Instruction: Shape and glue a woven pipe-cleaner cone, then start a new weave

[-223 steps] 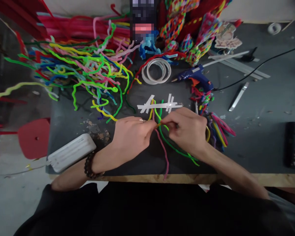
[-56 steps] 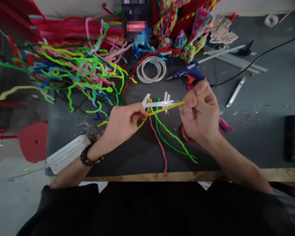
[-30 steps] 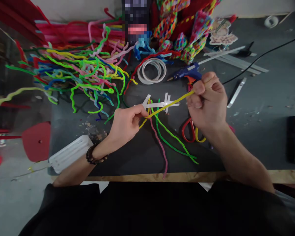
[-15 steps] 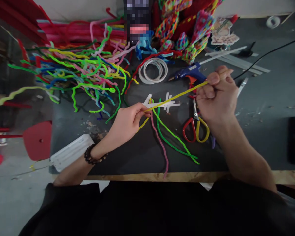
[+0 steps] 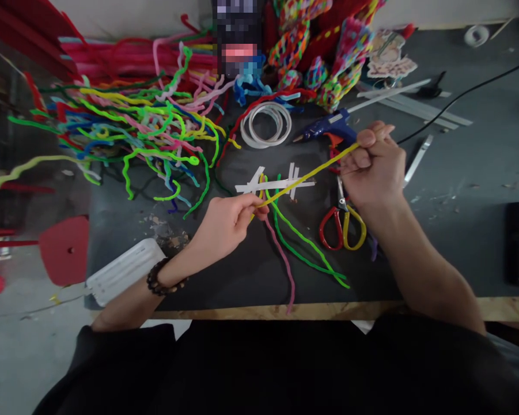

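A yellow pipe cleaner [image 5: 313,173] is stretched slantwise between my two hands. My left hand [image 5: 232,222] pinches its lower end near the taped strands. My right hand [image 5: 374,170], raised higher, has its fingers closed on the other end. Strips of white tape [image 5: 268,185] fix several pipe cleaners to the dark table top. Below the tape run a pink pipe cleaner [image 5: 283,253], a light green one [image 5: 300,233] and a darker green one [image 5: 287,242]. The pink strand's upper part is partly hidden by my left fingertips.
Scissors [image 5: 343,225] lie beside my right wrist, with a blue glue gun [image 5: 328,128] behind. Tape rolls [image 5: 265,125] sit at the middle back. Left of them is a heap of coloured pipe cleaners [image 5: 142,127]. A white case [image 5: 127,271] lies by my left forearm.
My left hand has shifted slightly down and right, uncovering more of the long white tape. My right hand has moved a little left. The yellow pipe cleaner stays stretched between them.
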The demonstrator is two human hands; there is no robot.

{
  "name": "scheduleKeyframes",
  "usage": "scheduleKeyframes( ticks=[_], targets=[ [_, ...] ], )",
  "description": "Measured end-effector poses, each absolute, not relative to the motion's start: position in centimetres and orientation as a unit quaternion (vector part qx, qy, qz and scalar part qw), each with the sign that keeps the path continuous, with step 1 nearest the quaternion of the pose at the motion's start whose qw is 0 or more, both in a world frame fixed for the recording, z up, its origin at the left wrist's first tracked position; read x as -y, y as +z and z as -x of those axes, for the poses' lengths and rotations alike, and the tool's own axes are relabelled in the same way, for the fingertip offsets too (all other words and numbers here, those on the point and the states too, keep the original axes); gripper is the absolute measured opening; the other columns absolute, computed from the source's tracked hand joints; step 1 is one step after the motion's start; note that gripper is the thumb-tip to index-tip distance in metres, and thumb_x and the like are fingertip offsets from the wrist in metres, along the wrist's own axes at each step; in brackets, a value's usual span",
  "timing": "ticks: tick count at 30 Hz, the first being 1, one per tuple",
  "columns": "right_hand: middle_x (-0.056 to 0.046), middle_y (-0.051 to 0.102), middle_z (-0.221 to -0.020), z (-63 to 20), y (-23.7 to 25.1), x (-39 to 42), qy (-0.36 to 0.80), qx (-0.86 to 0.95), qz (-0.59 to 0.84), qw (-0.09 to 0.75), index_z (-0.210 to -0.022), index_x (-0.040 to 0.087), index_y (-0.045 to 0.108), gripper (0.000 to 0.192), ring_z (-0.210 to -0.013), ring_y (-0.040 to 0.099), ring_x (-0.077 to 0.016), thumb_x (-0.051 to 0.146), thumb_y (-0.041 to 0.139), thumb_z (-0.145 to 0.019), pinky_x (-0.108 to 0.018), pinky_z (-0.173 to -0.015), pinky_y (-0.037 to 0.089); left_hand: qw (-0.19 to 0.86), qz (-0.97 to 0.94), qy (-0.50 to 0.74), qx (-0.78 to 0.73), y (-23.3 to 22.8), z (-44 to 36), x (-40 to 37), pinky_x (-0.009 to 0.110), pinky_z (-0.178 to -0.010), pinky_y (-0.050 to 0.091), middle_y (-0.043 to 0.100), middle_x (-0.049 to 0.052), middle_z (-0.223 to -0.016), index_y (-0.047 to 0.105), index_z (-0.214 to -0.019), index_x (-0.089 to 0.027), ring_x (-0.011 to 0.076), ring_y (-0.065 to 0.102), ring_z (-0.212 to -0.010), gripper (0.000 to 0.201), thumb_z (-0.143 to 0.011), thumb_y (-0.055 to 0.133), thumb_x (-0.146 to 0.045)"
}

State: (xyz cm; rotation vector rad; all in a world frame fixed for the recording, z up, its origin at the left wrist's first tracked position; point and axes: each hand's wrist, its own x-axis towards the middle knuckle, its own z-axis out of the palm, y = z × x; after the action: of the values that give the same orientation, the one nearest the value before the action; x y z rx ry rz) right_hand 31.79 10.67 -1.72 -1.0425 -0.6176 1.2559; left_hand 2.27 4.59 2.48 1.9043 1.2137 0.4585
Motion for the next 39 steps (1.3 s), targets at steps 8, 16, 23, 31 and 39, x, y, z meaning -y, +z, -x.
scheduleKeyframes(
  ticks=[8,16,23,31,39],
  targets=[
    [0.013,0.061,-0.071,-32.7,-0.6,-10.5,0.549,0.257,0.446,0.658,-0.079,0.035,0.050,0.037,-0.052,0.015,-0.0145,0.022,0.084,-0.071,-0.041,-0.054,0.022,0.458,-0.733,0.156,-0.479,2.6,-2.2,-5.2,0.021,-0.061,0.048,0.083,0.000,-0.095,0.077,-0.106,-0.020,0.0076,0.062,-0.057,0.031,-0.099,0.048,-0.012],
    [0.011,0.062,-0.072,-34.3,-1.6,-11.4,0.540,0.273,0.467,0.645,-0.078,0.036,0.050,0.041,-0.053,0.016,-0.0152,0.025,0.087,-0.066,-0.041,-0.054,0.020,0.462,-0.720,0.181,-0.486,2.5,-2.2,-5.0,0.020,-0.057,0.053,0.081,0.000,-0.081,0.077,-0.087,-0.019,0.0085,0.066,-0.053,0.032,-0.090,0.048,-0.007],
    [0.011,0.063,-0.070,-35.9,-1.9,-12.0,0.502,0.261,0.481,0.669,-0.080,0.039,0.054,0.043,-0.055,0.016,-0.0162,0.029,0.092,-0.061,-0.042,-0.055,0.023,0.527,-0.690,0.160,-0.470,2.3,-1.9,-5.5,0.019,-0.065,0.061,0.083,0.006,-0.104,0.074,-0.115,-0.017,0.0094,0.073,-0.067,0.032,-0.100,0.046,-0.011],
    [0.014,0.068,-0.071,-36.4,-3.2,-12.5,0.522,0.225,0.436,0.698,-0.074,0.038,0.057,0.038,-0.055,0.017,-0.0137,0.023,0.091,-0.066,-0.043,-0.056,0.024,0.666,-0.573,0.165,-0.448,2.3,-2.1,-5.0,0.026,-0.079,0.069,0.081,0.011,-0.116,0.074,-0.116,-0.016,0.0171,0.082,-0.088,0.021,-0.100,0.062,-0.022],
    [0.013,0.050,-0.064,-34.8,-2.0,-12.4,0.519,0.188,0.417,0.722,-0.080,0.027,0.050,0.030,-0.046,0.017,-0.0090,0.016,0.077,-0.076,-0.033,-0.045,0.018,0.649,-0.584,0.117,-0.473,2.5,-2.0,-4.9,0.023,-0.070,0.065,0.082,0.008,-0.106,0.070,-0.127,-0.017,0.0148,0.079,-0.079,0.031,-0.104,0.052,-0.026]
  ],
)
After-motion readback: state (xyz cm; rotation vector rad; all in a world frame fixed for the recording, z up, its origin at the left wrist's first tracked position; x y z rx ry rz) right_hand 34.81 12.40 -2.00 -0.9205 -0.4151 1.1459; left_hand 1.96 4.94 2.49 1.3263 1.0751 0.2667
